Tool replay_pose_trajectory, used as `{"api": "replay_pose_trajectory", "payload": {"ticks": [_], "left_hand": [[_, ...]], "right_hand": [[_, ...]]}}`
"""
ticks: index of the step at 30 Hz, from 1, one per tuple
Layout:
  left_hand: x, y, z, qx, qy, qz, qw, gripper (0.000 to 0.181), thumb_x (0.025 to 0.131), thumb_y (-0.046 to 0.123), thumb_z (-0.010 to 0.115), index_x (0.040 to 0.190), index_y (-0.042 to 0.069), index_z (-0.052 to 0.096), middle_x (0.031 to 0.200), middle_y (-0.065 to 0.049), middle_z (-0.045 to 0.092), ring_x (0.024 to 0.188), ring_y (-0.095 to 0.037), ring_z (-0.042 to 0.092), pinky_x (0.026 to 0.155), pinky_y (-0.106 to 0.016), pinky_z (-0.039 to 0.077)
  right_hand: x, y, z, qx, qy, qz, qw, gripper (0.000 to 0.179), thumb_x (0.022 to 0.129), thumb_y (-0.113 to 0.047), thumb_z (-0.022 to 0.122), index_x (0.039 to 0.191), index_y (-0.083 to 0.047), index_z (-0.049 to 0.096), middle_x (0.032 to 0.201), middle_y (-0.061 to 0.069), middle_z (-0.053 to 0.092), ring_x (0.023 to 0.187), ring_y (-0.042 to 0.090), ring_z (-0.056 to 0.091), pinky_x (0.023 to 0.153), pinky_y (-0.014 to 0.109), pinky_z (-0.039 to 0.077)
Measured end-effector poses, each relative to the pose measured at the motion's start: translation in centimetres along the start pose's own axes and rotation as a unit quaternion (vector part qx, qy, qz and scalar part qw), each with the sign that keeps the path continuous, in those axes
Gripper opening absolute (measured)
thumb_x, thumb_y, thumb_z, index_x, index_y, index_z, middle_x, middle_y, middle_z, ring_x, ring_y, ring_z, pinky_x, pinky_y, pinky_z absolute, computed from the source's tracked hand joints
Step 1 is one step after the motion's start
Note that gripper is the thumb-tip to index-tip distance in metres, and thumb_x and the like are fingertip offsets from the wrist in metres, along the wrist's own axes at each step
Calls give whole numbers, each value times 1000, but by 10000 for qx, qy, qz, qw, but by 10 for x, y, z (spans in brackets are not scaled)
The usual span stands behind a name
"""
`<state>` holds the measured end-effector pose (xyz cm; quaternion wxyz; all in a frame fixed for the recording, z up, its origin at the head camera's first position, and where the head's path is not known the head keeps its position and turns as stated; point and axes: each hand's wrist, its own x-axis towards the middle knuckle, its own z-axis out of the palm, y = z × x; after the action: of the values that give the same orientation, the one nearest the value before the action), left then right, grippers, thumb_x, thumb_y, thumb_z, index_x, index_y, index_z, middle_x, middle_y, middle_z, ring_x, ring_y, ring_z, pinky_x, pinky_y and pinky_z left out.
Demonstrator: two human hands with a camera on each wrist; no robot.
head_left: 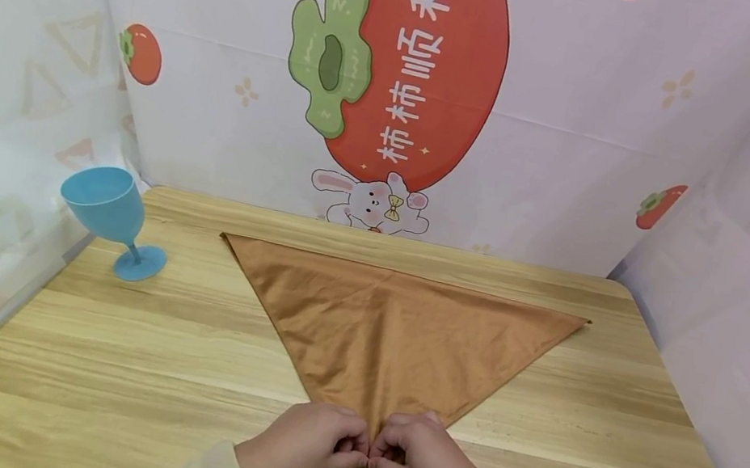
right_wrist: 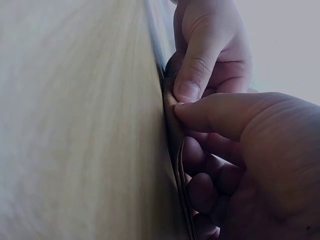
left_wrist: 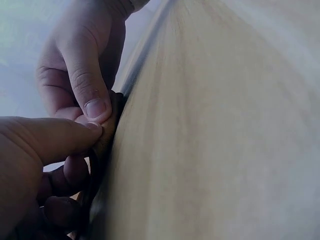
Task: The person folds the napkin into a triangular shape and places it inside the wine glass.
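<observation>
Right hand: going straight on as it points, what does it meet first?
The right hand would likely meet the left hand first, at the near corner of the brown cloth; whether they already touch is unclear.

Bright head view, dimmer and hazier wrist views

From my seat I can read four white characters (head_left: 415, 64), 柿柿顺利, running sideways up the big red persimmon (head_left: 469, 77) printed on the back cloth (head_left: 560, 181).
</observation>
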<state>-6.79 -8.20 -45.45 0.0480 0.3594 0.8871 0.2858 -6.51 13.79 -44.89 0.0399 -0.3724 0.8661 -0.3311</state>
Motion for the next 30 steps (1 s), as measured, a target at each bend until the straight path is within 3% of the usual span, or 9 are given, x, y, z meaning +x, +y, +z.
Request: {"api": "replay_pose_trajectory", "payload": {"ticks": [5,10,19,30], "left_hand": [[0,0,-3,104,-103,189,9997,14,89,31,76,81,29,66,72,24,50,61,11,42,56,-9,35],[0,-1,-4,200,-289,133,9993,16,85,29,81,82,28,65,72,23,47,60,10,40,55,-10,34],[1,0,0,330,-6,329,9989,11,88,25,76,80,27,70,71,26,51,62,12,41,59,-6,35],[1,-1,-2,358,40,344,9988,12,91,29,74,80,27,71,76,25,60,65,13,46,58,-7,36]], "right_hand": [[1,-1,0,-88,6,48,10000,16,86,-20,80,78,-30,70,79,-28,55,73,-8,48,76,28,34],[1,-2,-1,-72,-65,125,9999,17,85,-18,80,80,-30,68,81,-28,55,76,-6,49,78,30,34],[0,0,0,-242,179,-179,9994,24,79,-15,84,77,-30,65,76,-28,53,72,-9,49,75,26,34],[1,1,-3,-151,-166,221,9995,15,82,-26,85,79,-31,71,80,-27,57,76,-9,50,74,25,33]]}}
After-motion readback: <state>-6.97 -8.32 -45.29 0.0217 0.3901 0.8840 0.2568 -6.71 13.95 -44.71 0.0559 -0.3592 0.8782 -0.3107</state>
